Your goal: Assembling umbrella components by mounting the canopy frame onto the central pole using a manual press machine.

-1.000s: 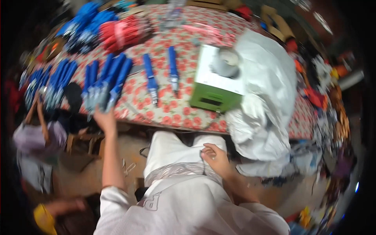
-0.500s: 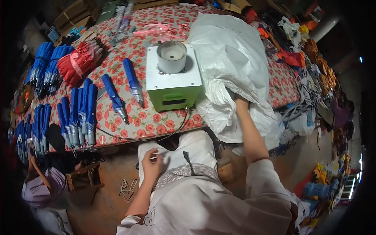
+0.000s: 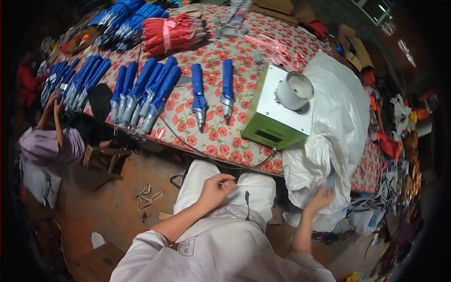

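Hands: left hand (image 3: 217, 187) rests on the lap at six o'clock, fingers curled, seemingly pinching something small; what, I cannot tell. Right hand (image 3: 323, 197) reaches to four o'clock with fingers spread, touching the white plastic sack (image 3: 329, 136), grasping nothing.
Sack: slumped over the desk (image 3: 211, 136) edge, just beside the green box machine (image 3: 277, 115).
Machine: white cup-shaped fitting on top, a cable trailing from its near side.
Umbrellas: two folded blue umbrellas (image 3: 212, 96) lie at eleven o'clock of the machine; more rows further left.
Doing it well: probably best to part the sack mouth with the right hand before digging in.
Change: half a second ago the right arm was sunk deeper in the sack; now the hand is at its lower edge.
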### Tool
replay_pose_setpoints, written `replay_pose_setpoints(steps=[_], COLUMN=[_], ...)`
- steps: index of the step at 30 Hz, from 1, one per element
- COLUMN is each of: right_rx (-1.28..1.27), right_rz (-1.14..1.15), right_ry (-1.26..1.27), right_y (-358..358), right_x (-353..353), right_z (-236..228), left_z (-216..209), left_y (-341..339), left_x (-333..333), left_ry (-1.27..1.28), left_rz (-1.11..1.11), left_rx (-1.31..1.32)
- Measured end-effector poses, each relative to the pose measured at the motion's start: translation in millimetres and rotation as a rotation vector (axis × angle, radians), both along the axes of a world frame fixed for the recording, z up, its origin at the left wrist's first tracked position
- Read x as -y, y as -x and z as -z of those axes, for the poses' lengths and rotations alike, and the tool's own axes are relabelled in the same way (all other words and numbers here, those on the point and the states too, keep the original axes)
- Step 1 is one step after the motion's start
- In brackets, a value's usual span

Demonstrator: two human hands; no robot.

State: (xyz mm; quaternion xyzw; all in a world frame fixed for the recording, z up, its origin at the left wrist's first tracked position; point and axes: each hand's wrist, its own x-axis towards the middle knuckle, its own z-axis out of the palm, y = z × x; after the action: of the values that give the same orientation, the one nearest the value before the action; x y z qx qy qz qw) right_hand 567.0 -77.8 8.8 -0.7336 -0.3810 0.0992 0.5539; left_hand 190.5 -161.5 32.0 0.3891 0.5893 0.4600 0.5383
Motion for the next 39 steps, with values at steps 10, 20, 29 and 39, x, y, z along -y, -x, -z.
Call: replay_pose_setpoints(steps=[10, 20, 29, 39], right_rx=[0.029, 0.683, 0.030, -0.487], right_rz=[-1.202, -0.938, -1.214, -1.322], right_ry=[0.216, 0.210, 0.821, 0.610], right_y=[242, 442, 413, 319], right_x=[60, -89, -67, 28], right_z=[-90, -4, -20, -88], left_z=[-52, -22, -24, -64], left_y=[0, 87, 91, 47], left_x=[-3, 89, 71, 60], left_ry=[-0.232, 0.035, -0.022, -0.212], left_rz=[-0.040, -0.672, -0.575, -0.344], left_rx=[0.103, 0.023, 0.106, 0.085])
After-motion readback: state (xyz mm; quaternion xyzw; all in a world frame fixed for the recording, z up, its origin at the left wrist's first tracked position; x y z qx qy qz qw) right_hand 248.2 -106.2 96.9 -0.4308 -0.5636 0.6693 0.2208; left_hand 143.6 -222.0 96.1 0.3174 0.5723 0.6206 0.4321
